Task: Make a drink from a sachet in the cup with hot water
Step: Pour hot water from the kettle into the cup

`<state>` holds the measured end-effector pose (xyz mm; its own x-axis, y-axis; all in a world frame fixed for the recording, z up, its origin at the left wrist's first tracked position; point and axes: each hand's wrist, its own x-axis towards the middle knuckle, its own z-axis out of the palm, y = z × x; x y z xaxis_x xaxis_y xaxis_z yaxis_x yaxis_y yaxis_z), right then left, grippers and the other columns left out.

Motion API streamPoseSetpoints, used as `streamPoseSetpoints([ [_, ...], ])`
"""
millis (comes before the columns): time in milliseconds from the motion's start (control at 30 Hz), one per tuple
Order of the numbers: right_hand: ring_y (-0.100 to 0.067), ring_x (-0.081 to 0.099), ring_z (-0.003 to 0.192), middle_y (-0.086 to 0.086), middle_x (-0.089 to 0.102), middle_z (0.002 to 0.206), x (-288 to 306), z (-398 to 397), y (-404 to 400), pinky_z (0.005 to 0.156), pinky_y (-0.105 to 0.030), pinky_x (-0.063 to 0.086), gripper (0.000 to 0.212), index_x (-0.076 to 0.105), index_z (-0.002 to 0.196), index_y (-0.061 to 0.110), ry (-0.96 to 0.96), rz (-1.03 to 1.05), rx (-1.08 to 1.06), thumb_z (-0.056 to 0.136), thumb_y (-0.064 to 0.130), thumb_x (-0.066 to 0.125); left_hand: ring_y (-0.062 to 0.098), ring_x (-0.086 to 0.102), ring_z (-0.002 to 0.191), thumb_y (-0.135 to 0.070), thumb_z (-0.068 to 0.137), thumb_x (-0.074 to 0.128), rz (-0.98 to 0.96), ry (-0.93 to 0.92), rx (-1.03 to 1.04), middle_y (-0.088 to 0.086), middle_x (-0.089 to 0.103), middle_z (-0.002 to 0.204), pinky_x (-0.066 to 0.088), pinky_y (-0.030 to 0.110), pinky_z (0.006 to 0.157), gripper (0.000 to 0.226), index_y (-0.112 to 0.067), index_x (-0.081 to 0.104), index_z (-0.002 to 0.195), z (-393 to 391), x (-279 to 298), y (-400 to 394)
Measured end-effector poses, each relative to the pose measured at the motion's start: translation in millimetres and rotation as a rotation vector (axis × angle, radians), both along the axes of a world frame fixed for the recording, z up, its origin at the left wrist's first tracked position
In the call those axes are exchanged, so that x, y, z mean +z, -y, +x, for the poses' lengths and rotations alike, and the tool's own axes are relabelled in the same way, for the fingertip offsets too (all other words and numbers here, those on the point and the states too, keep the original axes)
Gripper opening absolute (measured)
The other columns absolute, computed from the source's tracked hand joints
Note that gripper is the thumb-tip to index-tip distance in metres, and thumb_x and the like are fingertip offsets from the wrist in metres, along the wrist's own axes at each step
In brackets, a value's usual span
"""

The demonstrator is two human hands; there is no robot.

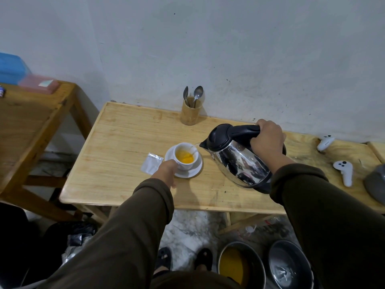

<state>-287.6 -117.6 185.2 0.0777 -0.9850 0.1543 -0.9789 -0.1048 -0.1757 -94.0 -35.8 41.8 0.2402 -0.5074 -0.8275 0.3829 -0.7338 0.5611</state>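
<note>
A white cup (188,163) stands on a white saucer (196,171) near the middle of the light wooden table (125,142). Orange liquid fills its lower part. My right hand (267,140) grips the black handle of a steel kettle (239,161), which is tilted left with its spout over the cup; a thin stream of water runs into the cup. My left hand (165,171) touches the cup's near left side and steadies it. A silver sachet (151,163), torn open, lies flat just left of the saucer.
A bamboo holder (191,112) with two spoons stands by the wall. Two white controllers (343,171) lie at the table's right end beside a grey object (376,184). A darker wooden table (31,122) stands to the left. Metal pots (241,265) sit on the floor.
</note>
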Motion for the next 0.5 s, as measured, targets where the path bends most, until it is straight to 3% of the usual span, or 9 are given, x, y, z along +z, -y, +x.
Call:
streamPoseSetpoints([
  [267,-0.036,0.054,0.102,-0.019,0.062,0.105,-1.1,-0.7,-1.4,0.093,-0.043,0.04,0.024,0.059,0.104,0.003,0.007,0.004,-0.006,0.081,-0.003,0.056,0.049,0.045,0.125,-0.024,0.094,0.045,0.005,-0.001,0.012,0.022,0.034,0.148,0.04,0.052,0.101,0.057,-0.001,0.031,0.144,-1.2,1.7,0.2],
  [500,-0.036,0.055,0.1,-0.016,0.061,0.098,-1.8,-1.7,-0.9,0.091,-0.043,0.04,0.022,0.059,0.101,0.004,0.0,0.006,-0.019,0.08,-0.003,0.056,0.05,0.04,0.129,-0.025,0.094,0.045,0.022,-0.02,0.019,0.022,0.033,0.15,0.036,0.055,0.104,0.059,-0.003,0.029,0.146,-0.1,2.8,1.6],
])
